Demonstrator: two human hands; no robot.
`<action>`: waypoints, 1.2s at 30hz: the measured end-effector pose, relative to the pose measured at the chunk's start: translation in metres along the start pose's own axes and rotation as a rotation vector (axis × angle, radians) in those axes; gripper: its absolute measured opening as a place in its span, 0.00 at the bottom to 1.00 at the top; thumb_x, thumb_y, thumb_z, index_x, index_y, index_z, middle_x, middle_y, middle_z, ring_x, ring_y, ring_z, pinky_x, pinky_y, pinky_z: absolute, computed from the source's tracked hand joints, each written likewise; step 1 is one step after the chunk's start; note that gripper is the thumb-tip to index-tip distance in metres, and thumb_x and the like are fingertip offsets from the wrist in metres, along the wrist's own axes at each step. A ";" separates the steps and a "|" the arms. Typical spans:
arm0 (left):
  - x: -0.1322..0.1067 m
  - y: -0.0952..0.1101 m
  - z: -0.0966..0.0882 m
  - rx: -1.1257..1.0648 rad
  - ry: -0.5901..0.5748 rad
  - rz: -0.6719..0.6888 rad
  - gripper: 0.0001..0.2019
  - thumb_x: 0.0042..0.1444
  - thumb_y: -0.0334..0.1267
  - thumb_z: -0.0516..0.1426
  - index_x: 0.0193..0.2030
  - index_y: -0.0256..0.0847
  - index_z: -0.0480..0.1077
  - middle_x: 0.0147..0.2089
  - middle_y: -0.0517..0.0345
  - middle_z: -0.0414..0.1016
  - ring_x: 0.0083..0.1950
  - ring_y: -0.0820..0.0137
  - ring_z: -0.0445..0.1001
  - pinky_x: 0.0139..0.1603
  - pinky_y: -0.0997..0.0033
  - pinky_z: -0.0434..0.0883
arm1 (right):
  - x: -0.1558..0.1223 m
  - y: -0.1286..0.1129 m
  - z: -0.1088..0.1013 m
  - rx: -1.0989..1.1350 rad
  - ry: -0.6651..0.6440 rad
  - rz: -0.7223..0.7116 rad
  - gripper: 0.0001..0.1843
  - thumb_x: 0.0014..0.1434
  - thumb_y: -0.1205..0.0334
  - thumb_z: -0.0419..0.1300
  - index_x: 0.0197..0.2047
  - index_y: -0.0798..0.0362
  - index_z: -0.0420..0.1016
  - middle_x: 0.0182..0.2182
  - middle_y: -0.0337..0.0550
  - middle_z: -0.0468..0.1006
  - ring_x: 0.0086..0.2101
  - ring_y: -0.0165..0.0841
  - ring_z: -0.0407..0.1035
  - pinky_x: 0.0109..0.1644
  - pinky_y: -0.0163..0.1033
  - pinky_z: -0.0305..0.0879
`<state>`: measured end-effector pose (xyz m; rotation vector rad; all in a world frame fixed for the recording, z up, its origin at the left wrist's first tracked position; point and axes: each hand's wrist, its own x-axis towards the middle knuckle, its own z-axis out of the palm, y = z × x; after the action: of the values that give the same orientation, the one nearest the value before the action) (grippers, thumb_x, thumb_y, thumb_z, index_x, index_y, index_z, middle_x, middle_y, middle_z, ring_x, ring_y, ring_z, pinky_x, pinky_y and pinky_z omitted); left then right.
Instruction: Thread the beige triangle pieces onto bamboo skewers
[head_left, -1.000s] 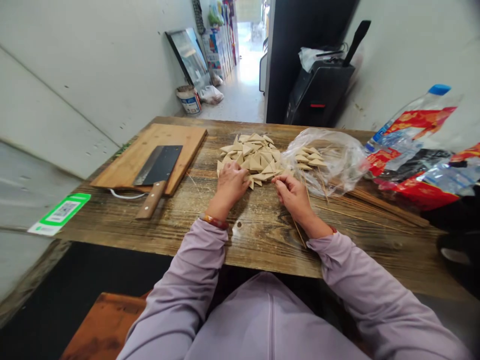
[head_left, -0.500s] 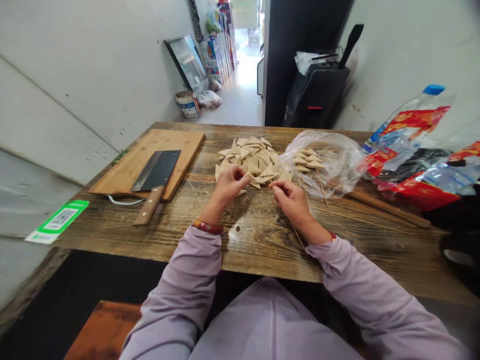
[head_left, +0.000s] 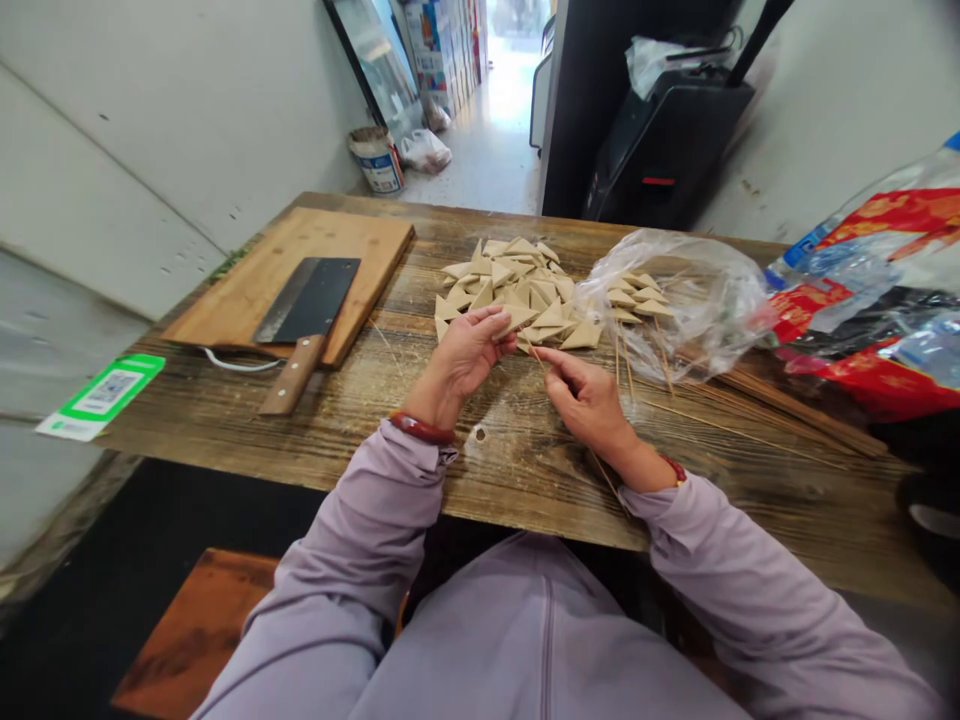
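A heap of tan triangular tofu pieces (head_left: pixel 517 280) lies on the wooden table (head_left: pixel 517 450). My left hand (head_left: pixel 466 352) is closed on one tan triangle (head_left: pixel 517 318) at the near edge of the heap. My right hand (head_left: pixel 587 398) pinches a thin bamboo skewer (head_left: pixel 534 352) whose tip points at that triangle; the skewer's tail runs back under my wrist. A clear plastic bag (head_left: pixel 679 300) with more triangles and skewers lies just right of the heap.
A cleaver (head_left: pixel 306 322) rests on a wooden cutting board (head_left: pixel 289 285) at the left. Loose skewers (head_left: pixel 787 420) lie along the right side. Bottled water in red-printed plastic wrap (head_left: pixel 877 290) sits far right. A green QR sticker (head_left: pixel 101 395) sits on the left ledge.
My left hand has lifted a triangle from the heap and turned it toward my right hand. The skewer tip has come up to it. The camera has tilted down slightly.
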<state>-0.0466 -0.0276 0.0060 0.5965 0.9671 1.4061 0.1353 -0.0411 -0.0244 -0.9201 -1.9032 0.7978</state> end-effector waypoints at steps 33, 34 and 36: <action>-0.004 -0.002 0.006 0.057 0.028 0.056 0.12 0.46 0.31 0.69 0.35 0.33 0.73 0.29 0.61 0.75 0.26 0.79 0.71 0.32 0.76 0.71 | -0.001 0.007 0.002 0.033 -0.029 0.000 0.21 0.63 0.64 0.55 0.57 0.49 0.79 0.50 0.44 0.83 0.50 0.38 0.78 0.56 0.45 0.74; -0.004 -0.002 0.006 0.063 0.028 0.062 0.12 0.45 0.31 0.69 0.34 0.33 0.73 0.29 0.61 0.75 0.26 0.79 0.71 0.32 0.76 0.71 | -0.001 0.007 0.002 0.029 -0.029 0.007 0.21 0.63 0.64 0.55 0.57 0.49 0.79 0.51 0.44 0.83 0.50 0.38 0.78 0.56 0.45 0.74; -0.005 -0.001 0.008 0.080 0.025 0.081 0.12 0.44 0.32 0.70 0.34 0.34 0.73 0.29 0.61 0.75 0.26 0.79 0.71 0.31 0.76 0.71 | -0.001 0.007 0.002 0.019 -0.027 0.022 0.21 0.63 0.64 0.55 0.56 0.49 0.80 0.50 0.44 0.83 0.50 0.39 0.78 0.57 0.46 0.73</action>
<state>-0.0390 -0.0311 0.0097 0.6851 1.0327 1.4544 0.1364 -0.0383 -0.0314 -0.9243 -1.9083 0.8436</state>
